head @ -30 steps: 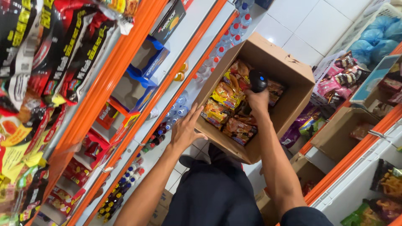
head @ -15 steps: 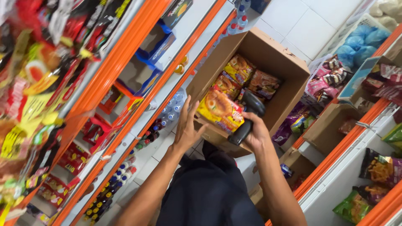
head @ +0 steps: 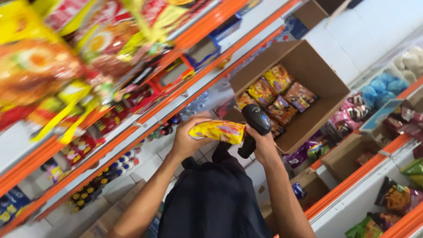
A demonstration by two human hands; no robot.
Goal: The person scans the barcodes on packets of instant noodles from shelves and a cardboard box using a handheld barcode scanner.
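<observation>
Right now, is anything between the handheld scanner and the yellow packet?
Nothing visible. The left hand holds the yellow snack packet by one end; the right hand holds the black handheld scanner, whose head sits right against the packet's other end. The open cardboard box lies beyond both.

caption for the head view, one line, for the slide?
Left hand holds a yellow snack packet against the black handheld scanner in the right hand, above an open cardboard box.

Yellow-red snack packet (head: 217,131) at frame centre; more yellow-red packets (head: 275,94) in brown carton (head: 321,75), upper right; blurred yellow-orange bags (head: 53,66) upper left.
</observation>
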